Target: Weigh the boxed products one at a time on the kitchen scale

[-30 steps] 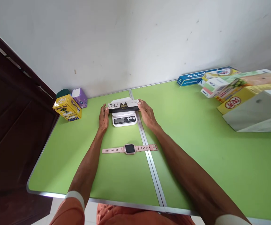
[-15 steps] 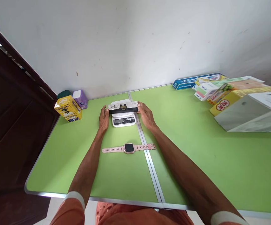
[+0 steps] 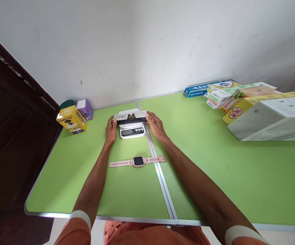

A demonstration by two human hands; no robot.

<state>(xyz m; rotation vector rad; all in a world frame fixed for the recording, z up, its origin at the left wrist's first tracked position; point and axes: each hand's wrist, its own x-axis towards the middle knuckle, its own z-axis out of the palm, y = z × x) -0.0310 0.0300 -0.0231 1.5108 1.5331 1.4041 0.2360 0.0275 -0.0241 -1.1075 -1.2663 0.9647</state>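
Observation:
A long black and white box [image 3: 130,117] lies across a small white kitchen scale [image 3: 132,131] at the far middle of the green table [image 3: 213,163]. My left hand [image 3: 111,129] grips the box's left end with curled fingers. The box's right end is held the same way by my right hand [image 3: 155,125]. Closer to me a pink smartwatch [image 3: 138,161] lies flat with its strap stretched out, untouched.
A yellow carton [image 3: 72,119], a purple box [image 3: 85,109] and a dark green lid stand at the far left corner. Several flat boxes [image 3: 229,97] and a large white box [image 3: 272,119] are piled at the right. A dark wooden door [image 3: 12,129] borders the table's left edge.
Both hands stay on the box's ends over the scale. Only the camera view has shifted slightly; the box seems a little lower on the scale.

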